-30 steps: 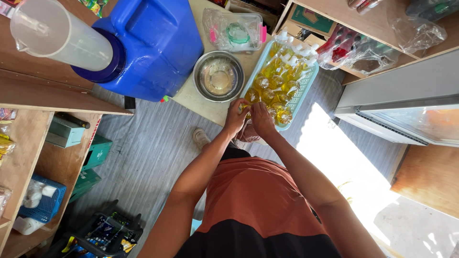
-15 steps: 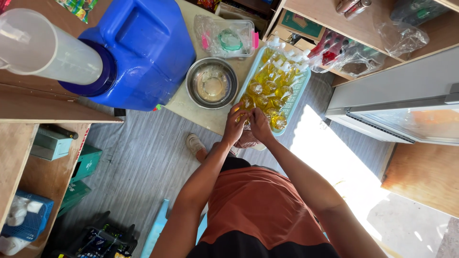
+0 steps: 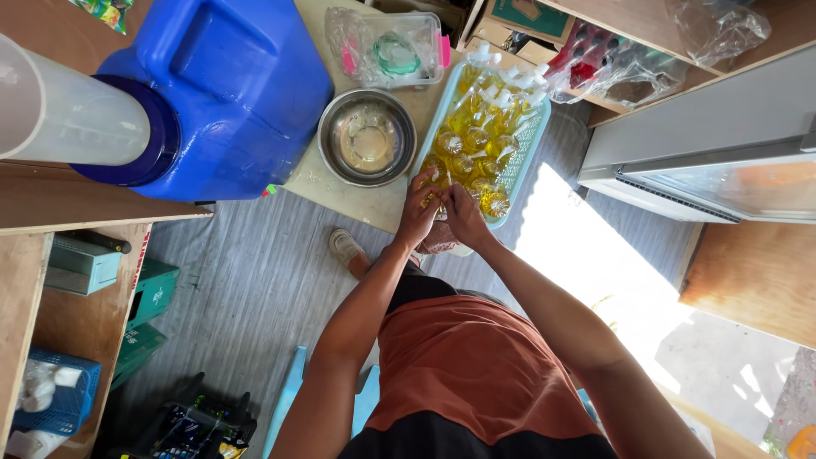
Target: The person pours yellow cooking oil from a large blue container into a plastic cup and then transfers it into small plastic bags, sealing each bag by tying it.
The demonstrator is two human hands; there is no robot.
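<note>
Head view: my left hand (image 3: 418, 214) and right hand (image 3: 463, 212) pinch one oil-filled bag (image 3: 439, 201) closed at the teal basket (image 3: 518, 161) edge; a slack pinch could spill oil.

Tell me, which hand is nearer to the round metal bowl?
Left. The left hand sits just below the metal bowl, close to its rim; the right hand is on the left hand's far side, farther off.

You held a small clear plastic bag of yellow oil (image 3: 442, 197) at the tray's near end, touching neighbouring bags.
</note>
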